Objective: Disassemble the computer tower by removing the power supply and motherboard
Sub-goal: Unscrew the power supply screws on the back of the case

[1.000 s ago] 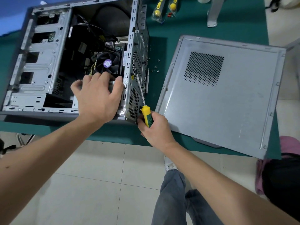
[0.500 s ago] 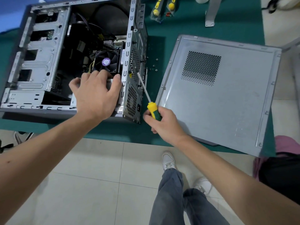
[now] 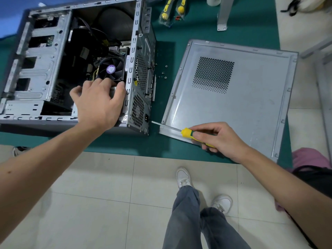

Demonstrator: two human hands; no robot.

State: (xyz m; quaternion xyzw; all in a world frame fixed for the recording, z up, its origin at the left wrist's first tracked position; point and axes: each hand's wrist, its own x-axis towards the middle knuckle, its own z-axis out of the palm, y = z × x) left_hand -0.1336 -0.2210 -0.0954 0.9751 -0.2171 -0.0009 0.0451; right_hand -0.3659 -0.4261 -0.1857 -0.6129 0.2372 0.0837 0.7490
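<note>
A: Which step is this?

B: The power-supply one, I'd judge. The tower (image 3: 75, 65) lies open on its side on the table (image 3: 161, 56), and the supply (image 3: 116, 103) sits in the case's corner at about 5 o'clock, mostly hidden under the left hand (image 3: 98, 103). The motherboard (image 3: 115, 49) is deeper in, behind the fan (image 3: 110, 69).

A: And the hands?

B: The left hand lies over the supply with fingers curved down on its top, thumb out at 9 o'clock; whether it grips or only steadies I cannot tell. The right hand (image 3: 221, 139) is wrapped round the yellow handle of the screwdriver (image 3: 186, 133), at 3 o'clock from the case. The shaft points toward 10 o'clock, its tip right at the rear panel (image 3: 142, 97), beside the power socket.

A: Next move?

B: Probably seating the tip squarely in a mounting screw there and turning, while the left hand keeps the supply from dropping. The screw head itself is too small to make out. Loose screws (image 3: 164, 75) lie between the case and the side panel (image 3: 233, 97).
</note>
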